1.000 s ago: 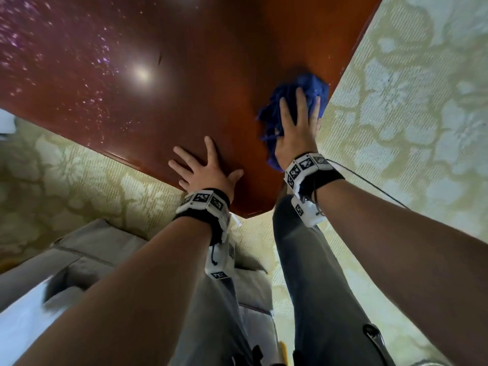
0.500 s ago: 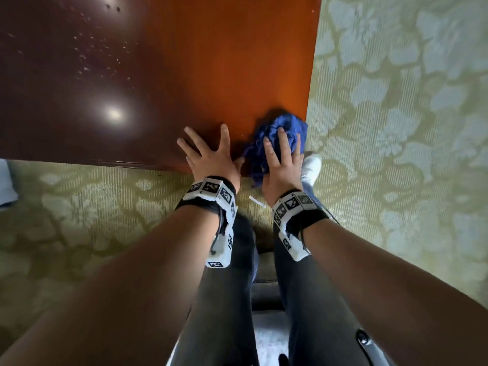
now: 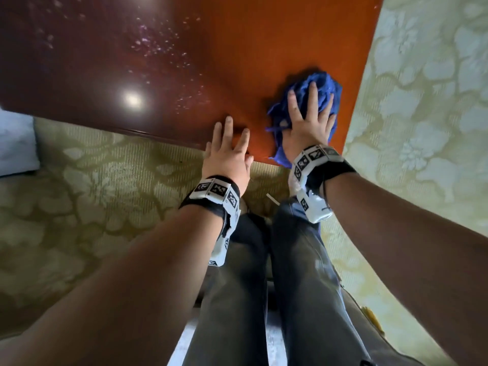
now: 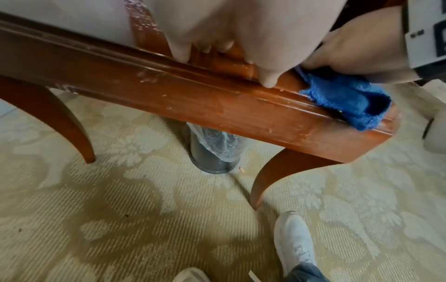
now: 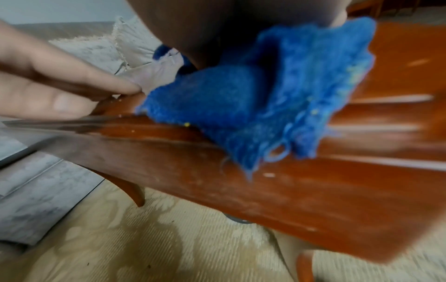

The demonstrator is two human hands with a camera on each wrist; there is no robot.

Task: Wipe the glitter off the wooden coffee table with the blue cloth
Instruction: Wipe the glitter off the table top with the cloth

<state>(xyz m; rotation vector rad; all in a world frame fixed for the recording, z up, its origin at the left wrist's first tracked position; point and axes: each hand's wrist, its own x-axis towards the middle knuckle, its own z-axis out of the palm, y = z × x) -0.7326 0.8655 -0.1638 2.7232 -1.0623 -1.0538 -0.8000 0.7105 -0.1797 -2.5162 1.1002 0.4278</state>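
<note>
A person leans over a glossy wooden coffee table, both bare forearms reaching down to its near edge. The right hand lies flat on a bunched blue cloth, fingers straight and spread, pressing the cloth onto the tabletop close to the table's near right corner. One fold of the cloth hangs over the near edge there, its frayed threads dangling against the side rail. The left hand rests just beside it on the near edge, fingers straight and slightly parted, fingertips on the wood, holding nothing. From the left wrist view, the thumb tip touches the moulded rim.

Glitter lies scattered as pale sparkling specks across the middle and far left of the tabletop, well apart from the cloth; a few specks sit nearer the left hand. A bright lamp reflection shines on the dark left part of the wood.

Under the table stands a dark bin with a clear plastic liner. The table's curved legs rest on a pale floral carpet, where a white sneaker is planted.
</note>
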